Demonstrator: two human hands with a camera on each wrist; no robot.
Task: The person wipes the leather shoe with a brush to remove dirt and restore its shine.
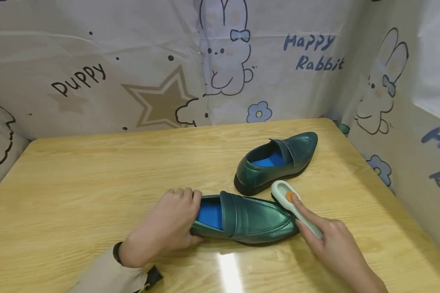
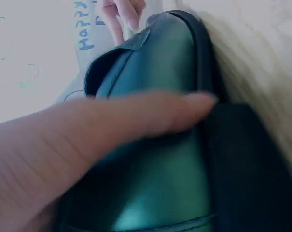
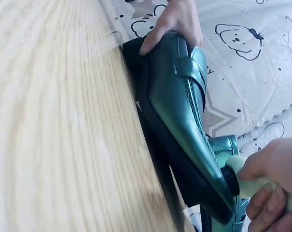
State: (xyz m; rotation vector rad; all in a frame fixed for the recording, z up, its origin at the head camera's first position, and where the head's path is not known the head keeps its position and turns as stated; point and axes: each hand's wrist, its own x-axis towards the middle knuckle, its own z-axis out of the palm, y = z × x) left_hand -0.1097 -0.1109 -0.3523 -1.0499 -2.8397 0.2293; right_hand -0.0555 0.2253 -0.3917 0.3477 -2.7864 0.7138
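Observation:
A dark green leather loafer (image 1: 260,219) with a blue insole points right across the table. My left hand (image 1: 172,221) grips it by the heel; the thumb (image 2: 150,113) lies along its side in the left wrist view. In my right hand (image 1: 330,240) is a pale green shoe brush (image 1: 306,219) with an orange button, the index finger on that button. Its dark bristles (image 3: 229,178) meet the loafer's toe in the right wrist view. The matching loafer (image 1: 278,162) sits just behind, toe pointing to the back right.
The light wooden table (image 1: 95,175) reaches back to a wall hung with a printed sheet (image 1: 139,53) of rabbits and stars. Another sheet covers the right side, close along the table's edge. Light reflects off the tabletop near the front.

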